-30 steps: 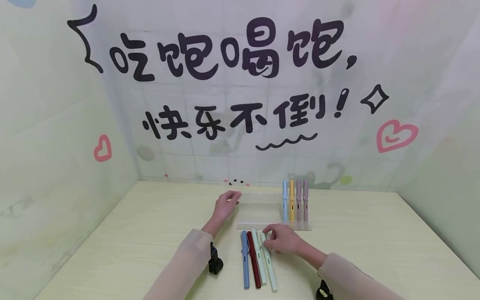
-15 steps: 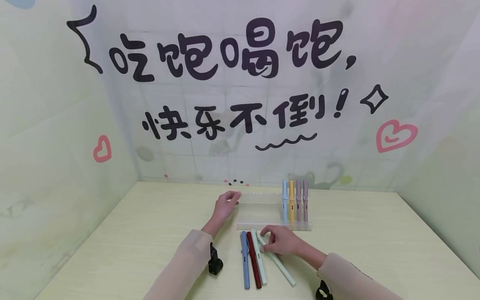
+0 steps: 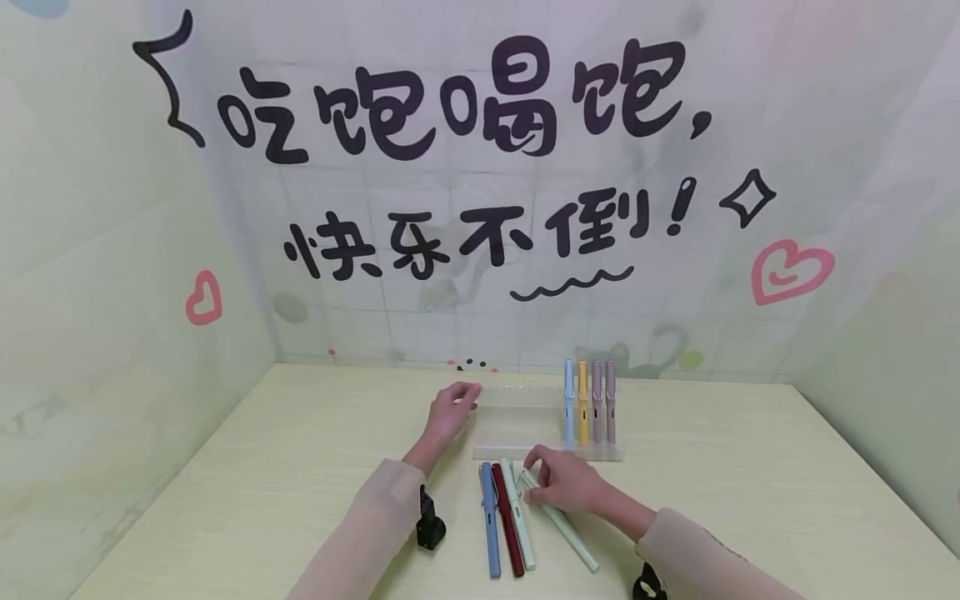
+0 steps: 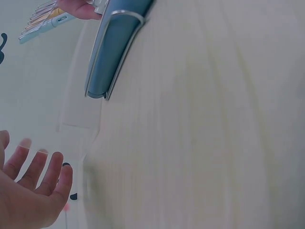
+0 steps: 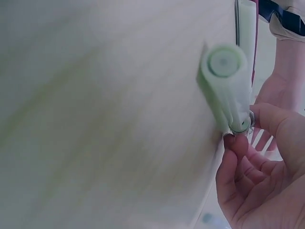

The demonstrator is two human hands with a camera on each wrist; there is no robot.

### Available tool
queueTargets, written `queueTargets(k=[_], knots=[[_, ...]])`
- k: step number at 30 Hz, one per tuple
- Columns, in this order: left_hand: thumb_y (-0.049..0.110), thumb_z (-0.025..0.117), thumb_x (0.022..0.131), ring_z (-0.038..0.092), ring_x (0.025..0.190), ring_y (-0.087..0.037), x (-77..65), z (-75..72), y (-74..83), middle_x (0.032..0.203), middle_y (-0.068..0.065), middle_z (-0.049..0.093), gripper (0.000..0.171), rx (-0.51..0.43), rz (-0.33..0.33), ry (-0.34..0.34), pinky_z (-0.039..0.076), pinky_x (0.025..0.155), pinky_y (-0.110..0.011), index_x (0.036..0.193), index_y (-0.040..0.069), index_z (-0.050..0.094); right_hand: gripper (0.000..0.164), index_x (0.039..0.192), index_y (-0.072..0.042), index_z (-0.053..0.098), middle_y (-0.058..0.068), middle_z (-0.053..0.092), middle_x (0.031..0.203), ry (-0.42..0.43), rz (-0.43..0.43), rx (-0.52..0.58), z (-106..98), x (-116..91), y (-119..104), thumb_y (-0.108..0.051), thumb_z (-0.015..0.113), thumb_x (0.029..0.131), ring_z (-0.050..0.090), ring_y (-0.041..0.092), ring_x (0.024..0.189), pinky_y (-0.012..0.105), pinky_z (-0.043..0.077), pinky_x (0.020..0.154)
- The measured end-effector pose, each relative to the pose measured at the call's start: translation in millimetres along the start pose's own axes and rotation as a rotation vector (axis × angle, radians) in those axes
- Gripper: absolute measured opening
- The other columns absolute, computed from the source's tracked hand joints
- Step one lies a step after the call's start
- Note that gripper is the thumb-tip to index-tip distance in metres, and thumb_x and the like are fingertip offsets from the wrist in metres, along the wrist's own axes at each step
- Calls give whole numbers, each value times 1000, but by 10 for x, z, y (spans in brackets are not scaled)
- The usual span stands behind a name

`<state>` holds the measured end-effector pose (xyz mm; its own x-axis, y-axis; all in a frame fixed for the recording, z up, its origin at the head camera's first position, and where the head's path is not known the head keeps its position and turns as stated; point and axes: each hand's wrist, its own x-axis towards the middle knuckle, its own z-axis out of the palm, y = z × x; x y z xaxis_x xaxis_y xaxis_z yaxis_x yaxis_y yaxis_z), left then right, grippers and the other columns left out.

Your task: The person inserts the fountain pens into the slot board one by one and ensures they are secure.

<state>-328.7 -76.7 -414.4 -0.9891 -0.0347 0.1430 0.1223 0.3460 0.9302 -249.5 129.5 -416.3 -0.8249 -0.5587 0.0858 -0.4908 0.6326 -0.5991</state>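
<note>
My right hand [image 3: 568, 482] pinches a pale green pen [image 3: 566, 533] near its upper end; in the right wrist view the pen's [image 5: 224, 81] end faces the camera, with thumb and fingertips at its far part. My left hand [image 3: 452, 412] is at the left end of a clear pen rack [image 3: 517, 452], its fingers [image 4: 50, 179] loosely extended; firm contact cannot be made out. Between the hands and in front of the rack lie a blue pen [image 3: 491, 521], a dark red pen [image 3: 510, 525] and a second pale green pen [image 3: 521, 517].
On the rack's right side stand a light blue pen [image 3: 570, 404], a yellow pen [image 3: 583, 404] and two mauve pens [image 3: 597, 404]. Behind the pale wooden table [image 3: 300, 500] hangs a printed cloth wall [image 3: 420, 333]. Wrist cameras [image 3: 430, 521] sit on both sleeves.
The pale green pen in my right hand has swung its lower end to the right, away from the other pens. My left hand keeps its place at the rack.
</note>
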Motion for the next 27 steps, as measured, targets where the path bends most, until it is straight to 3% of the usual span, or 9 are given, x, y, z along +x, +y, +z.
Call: queueTargets(k=[10,21,27], knots=[[32,49,90,59,88,-24,-14,-11,2,105,-13,58,35,-5,14,-7,48,70,-32,106,3,59,26,99,-5,52,-4,52,67,28,-18,82,-55,-10,60,-11,66,78,47,8,56,23,41,49],[34,50,90,59,88,-23,-8,-9,6,103,-11,58,35,-3,1,-3,47,71,-32,105,3,59,24,102,-3,51,1,55,69,91,2,275,-156,12,81,-14,62,83,51,13,51,25,43,45],[34,49,90,59,89,-24,-16,-5,3,104,-12,58,37,-2,3,-6,47,71,-33,106,3,59,26,104,-4,51,3,55,70,139,7,328,-233,29,72,-18,60,85,50,14,53,26,44,45]])
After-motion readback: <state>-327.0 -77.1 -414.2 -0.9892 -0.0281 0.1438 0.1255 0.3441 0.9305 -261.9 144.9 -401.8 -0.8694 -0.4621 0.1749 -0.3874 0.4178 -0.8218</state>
